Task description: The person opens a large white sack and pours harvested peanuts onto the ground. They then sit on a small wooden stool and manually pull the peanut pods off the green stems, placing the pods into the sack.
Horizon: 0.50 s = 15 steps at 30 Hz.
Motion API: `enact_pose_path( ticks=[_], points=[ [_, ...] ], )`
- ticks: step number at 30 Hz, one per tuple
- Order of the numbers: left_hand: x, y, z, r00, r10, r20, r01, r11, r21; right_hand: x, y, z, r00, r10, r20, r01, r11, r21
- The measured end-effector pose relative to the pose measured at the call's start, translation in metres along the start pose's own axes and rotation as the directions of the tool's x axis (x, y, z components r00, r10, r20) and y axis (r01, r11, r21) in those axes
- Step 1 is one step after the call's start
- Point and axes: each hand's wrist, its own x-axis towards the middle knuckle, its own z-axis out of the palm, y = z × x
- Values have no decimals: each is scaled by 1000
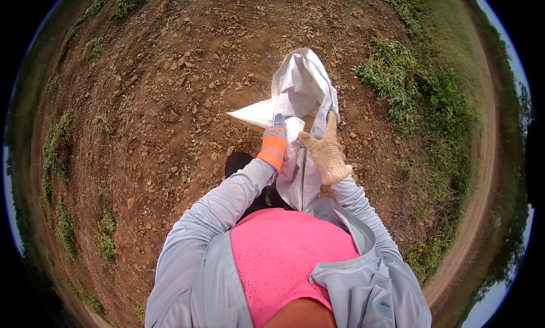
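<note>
The sack (301, 81) hides several fingers of the left grip (275, 141) and right grip (327, 153). Below the left grip, a sleeve (213, 206) partly covers a dark shape (236, 162), too hidden to identify.

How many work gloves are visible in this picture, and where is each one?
2: an orange and grey glove on the left hand, and a beige knitted glove on the right hand, both touching the white sack. None seems hidden.

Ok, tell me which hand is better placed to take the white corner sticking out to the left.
Probably the left hand: its orange-cuffed glove is close beside the white corner, while the right hand is at the bag's far side.
</note>
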Motion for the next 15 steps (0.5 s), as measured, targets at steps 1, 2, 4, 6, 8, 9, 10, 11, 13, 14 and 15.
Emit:
enact_pose_path(
  ticks=[1,2,4,6,8,9,10,11,13,14,15],
  points=[
    [14,15,-2,998,36,52,-34,998,-47,34,-14,4,1000,-26,14,26,1000,15],
    [25,28,-4,992,75,104,-66,994,-92,71,-19,13,998,-50,27,49,998,31],
    [55,51,-6,963,164,213,-125,975,-184,139,-16,30,993,-93,79,77,979,188],
    [66,105,-33,912,204,356,31,831,-555,196,-16,33,977,-138,163,47,883,467],
    [109,133,-84,824,212,525,230,722,-652,242,-36,8,937,96,335,-308,678,667],
    [125,155,-110,761,252,598,325,650,-687,262,-38,-7,917,167,363,-391,561,730],
    [137,174,-132,762,224,607,379,605,-700,278,-40,-26,911,214,352,-412,492,767],
    [143,192,-147,776,207,595,394,578,-715,293,-39,-47,908,250,337,-418,465,780],
    [143,216,-170,830,222,511,310,579,-754,317,-34,-70,891,285,353,-451,473,757],
    [148,225,-176,845,238,479,285,558,-779,327,-32,-79,881,297,368,-472,491,732],
    [149,234,-181,839,245,485,301,534,-790,325,-52,-80,860,342,379,-506,476,719]
  ],
)
